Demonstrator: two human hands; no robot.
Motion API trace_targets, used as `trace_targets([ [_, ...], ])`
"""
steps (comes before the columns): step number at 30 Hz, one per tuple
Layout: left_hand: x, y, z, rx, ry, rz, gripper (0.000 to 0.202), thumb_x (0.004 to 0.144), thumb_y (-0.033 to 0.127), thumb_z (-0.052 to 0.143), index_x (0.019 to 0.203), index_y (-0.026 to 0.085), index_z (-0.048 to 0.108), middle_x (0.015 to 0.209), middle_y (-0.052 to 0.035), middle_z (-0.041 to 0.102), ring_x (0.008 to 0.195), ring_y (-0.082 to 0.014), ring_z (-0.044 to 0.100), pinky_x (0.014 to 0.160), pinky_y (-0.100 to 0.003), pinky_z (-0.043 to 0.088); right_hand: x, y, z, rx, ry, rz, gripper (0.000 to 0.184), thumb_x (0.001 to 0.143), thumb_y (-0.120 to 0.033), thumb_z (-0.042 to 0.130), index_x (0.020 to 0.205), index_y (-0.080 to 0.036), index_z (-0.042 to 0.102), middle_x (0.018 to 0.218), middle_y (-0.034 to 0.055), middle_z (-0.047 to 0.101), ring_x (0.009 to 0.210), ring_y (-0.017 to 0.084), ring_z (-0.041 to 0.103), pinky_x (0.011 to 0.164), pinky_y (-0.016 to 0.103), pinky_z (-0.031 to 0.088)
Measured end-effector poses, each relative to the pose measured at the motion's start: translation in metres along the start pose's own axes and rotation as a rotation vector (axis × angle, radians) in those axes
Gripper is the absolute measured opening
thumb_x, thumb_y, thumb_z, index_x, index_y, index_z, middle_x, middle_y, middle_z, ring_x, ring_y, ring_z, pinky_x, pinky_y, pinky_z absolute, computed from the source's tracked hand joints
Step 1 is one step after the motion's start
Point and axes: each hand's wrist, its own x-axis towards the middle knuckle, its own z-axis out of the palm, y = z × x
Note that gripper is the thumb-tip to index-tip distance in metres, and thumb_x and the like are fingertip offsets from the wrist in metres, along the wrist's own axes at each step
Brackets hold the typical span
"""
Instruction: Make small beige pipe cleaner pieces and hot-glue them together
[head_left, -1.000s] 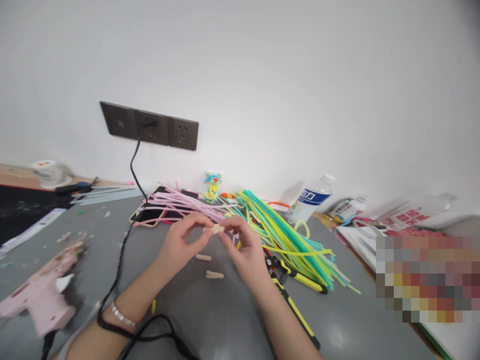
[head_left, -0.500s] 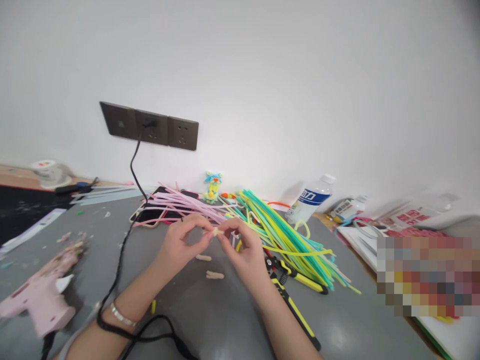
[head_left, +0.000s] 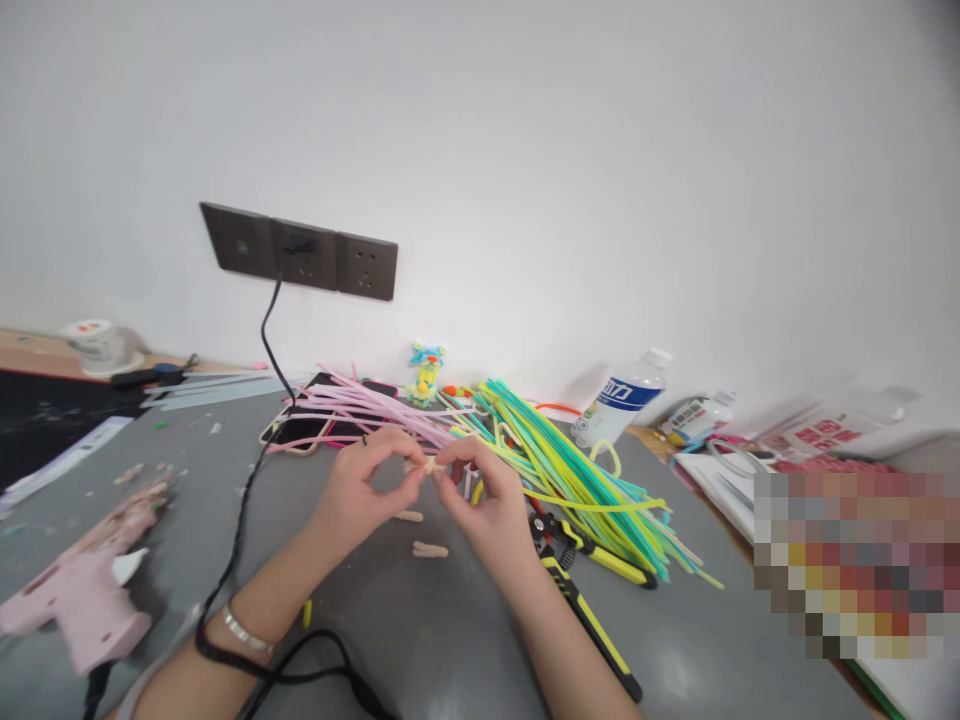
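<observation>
Between my two hands, above the grey table, is a small beige piece of pipe cleaner (head_left: 430,466). My left hand (head_left: 364,490) pinches one end of it between thumb and forefinger. The other end is pinched by the thumb and forefinger of my right hand (head_left: 484,490); the fingertips cover most of the piece. Below them on the table lie a short beige stick (head_left: 409,516) and a folded beige piece (head_left: 430,550). Close beside my right wrist are yellow-and-black wire-stripping pliers (head_left: 619,567), their handles spread.
Pink pipe cleaners (head_left: 367,408) and green-yellow ones (head_left: 577,480) lie behind my hands. A small blue-yellow figure (head_left: 426,378) stands by the wall. A bottle (head_left: 619,400) leans at right. A pink glue gun (head_left: 97,605) lies left; a black cable (head_left: 241,520) crosses my left forearm.
My fingertips have shifted very slightly around the beige piece, and my left hand now covers more of the short stick. Everything else stays where it was.
</observation>
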Motion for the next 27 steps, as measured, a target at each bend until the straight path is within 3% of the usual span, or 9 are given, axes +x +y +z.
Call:
trace_targets([
  [12, 0.001, 0.003, 0.002, -0.032, 0.045, -0.028, 0.015, 0.080, 0.006, 0.060, 0.085, 0.020, 0.065, 0.080, -0.0013, 0.066, 0.079, -0.0152, 0.063, 0.076, -0.025, 0.050, 0.000, 0.000, 0.000, 0.008, 0.012, -0.012, 0.015, 0.083, -0.010, 0.062, 0.092, -0.022, 0.062, 0.082, -0.0003, 0.065, 0.067, 0.015, 0.056, 0.069, 0.030, 0.045],
  [16, 0.003, 0.004, 0.003, -0.177, 0.101, -0.165, 0.010, 0.079, 0.011, 0.063, 0.082, 0.020, 0.067, 0.080, -0.0014, 0.067, 0.080, -0.0155, 0.064, 0.075, -0.025, 0.051, -0.001, 0.000, 0.002, 0.069, 0.021, 0.009, 0.029, 0.083, -0.012, 0.065, 0.108, -0.024, 0.060, 0.093, 0.0004, 0.064, 0.072, 0.014, 0.059, 0.073, 0.029, 0.046],
  [20, 0.006, 0.007, 0.005, -0.367, 0.127, -0.343, 0.001, 0.079, 0.019, 0.068, 0.079, 0.019, 0.067, 0.077, -0.0007, 0.067, 0.075, -0.0149, 0.063, 0.071, -0.024, 0.052, -0.001, 0.000, 0.002, 0.109, 0.033, 0.020, 0.031, 0.082, -0.011, 0.065, 0.110, -0.025, 0.060, 0.090, -0.0010, 0.062, 0.070, 0.013, 0.058, 0.072, 0.029, 0.044],
  [27, 0.011, 0.010, 0.005, -0.761, 0.077, -0.649, 0.016, 0.075, 0.032, 0.078, 0.078, 0.019, 0.070, 0.082, -0.0009, 0.068, 0.083, -0.0153, 0.064, 0.081, -0.028, 0.053, 0.000, 0.000, 0.002, 0.235, 0.029, 0.072, 0.029, 0.084, -0.016, 0.065, 0.112, -0.024, 0.061, 0.095, 0.0036, 0.065, 0.074, 0.016, 0.059, 0.072, 0.032, 0.047],
])
